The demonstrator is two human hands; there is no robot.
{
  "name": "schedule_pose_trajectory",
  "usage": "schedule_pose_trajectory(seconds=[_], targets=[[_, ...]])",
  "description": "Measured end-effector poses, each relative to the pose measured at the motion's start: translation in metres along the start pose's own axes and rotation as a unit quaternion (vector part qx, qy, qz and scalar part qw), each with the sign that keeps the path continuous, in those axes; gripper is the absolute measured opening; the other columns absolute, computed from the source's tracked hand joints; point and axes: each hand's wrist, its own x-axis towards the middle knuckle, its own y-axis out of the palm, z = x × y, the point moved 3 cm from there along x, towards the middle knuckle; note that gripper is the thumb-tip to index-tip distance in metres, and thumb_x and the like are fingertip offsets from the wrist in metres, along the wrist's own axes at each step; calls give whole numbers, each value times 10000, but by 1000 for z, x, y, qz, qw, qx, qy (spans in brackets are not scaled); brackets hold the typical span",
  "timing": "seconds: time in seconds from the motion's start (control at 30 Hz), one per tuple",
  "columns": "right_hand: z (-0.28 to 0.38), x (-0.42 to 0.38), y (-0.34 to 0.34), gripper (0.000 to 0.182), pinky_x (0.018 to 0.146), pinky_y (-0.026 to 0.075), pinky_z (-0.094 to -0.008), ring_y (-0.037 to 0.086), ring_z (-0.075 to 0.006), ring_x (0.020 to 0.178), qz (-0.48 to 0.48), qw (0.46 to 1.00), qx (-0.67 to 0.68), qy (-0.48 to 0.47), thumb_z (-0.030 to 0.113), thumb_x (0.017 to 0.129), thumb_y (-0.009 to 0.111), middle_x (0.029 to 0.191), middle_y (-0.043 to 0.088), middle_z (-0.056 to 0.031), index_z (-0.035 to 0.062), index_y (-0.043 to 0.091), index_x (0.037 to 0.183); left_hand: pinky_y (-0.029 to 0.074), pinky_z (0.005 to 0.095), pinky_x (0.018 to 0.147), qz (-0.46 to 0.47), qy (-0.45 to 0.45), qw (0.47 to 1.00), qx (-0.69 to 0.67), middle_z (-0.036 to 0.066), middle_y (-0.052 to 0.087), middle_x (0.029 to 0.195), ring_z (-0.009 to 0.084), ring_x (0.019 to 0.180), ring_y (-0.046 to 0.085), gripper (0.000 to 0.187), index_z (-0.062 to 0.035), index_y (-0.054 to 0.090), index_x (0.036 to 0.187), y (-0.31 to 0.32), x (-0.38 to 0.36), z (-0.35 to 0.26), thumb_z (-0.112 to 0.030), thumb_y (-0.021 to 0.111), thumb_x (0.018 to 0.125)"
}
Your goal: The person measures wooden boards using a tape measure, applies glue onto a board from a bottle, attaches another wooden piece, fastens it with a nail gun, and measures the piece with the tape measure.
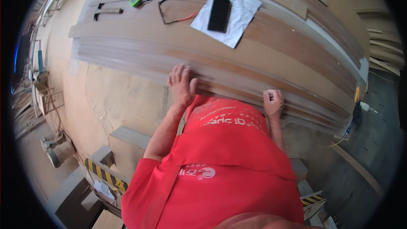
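Observation:
My left hand (182,87) lies palm down at the near edge of a long stack of brown, dusty boards (237,74), its fingers stretched over the top. Farther right along the same edge is my right hand (274,102), its fingers curled in and the thumb close against them. Whether it pinches anything is hidden. Beyond the hands, a black phone (219,15) rests on a creased white paper sheet (245,10) on top of the boards.
A green tape measure (135,1), a hammer-like tool (109,11) and a black cord with red ends (163,15) lie on the boards at far left. A yellow-and-black striped barrier (104,172) stands lower left. At the right end hangs an air-gun-like tool (358,110).

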Motion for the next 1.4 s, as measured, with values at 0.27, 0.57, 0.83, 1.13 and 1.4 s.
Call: schedule_pose_trajectory(seconds=[0.27,0.57,0.83,1.13,1.4], targets=[[3,10,-10,173,747,523,-472,662,-330,798,30,999,-8,-14,215,929,807,820,678,-84,93,702,866,231,601,1292,-92,-78,991,58,212,386,1718,430,1624,299,708,-91,437,1651,3,70,25,-447,632,1071],[-15,26,-20,175,767,571,-387,705,-200,804,-11,985,125,120,219,976,802,853,738,-89,48,763,975,237,582,1295,-42,-125,987,92,156,406,1717,388,1629,308,706,-132,457,1650,5,77,21,-471,619,1052],[-105,159,-60,270,983,533,-427,662,-299,1103,-229,968,6,99,255,1001,804,1186,703,-135,20,723,1107,219,594,1290,-20,-127,987,93,167,397,1719,407,1634,292,710,-119,463,1641,3,79,21,-453,618,1034],[-116,232,-33,499,1131,405,-543,558,-367,1348,-216,916,-303,152,528,1010,722,1426,637,-94,125,685,1303,216,613,1273,-11,-127,989,81,182,417,1703,441,1618,311,727,-107,470,1634,2,83,19,-402,643,992],[-124,234,-32,498,1126,405,-537,548,-358,1371,-186,913,-321,173,527,1041,673,1452,619,-89,124,661,1334,204,614,1270,9,-112,991,79,212,410,1697,471,1604,318,747,-80,465,1632,3,86,23,-395,628,975]])
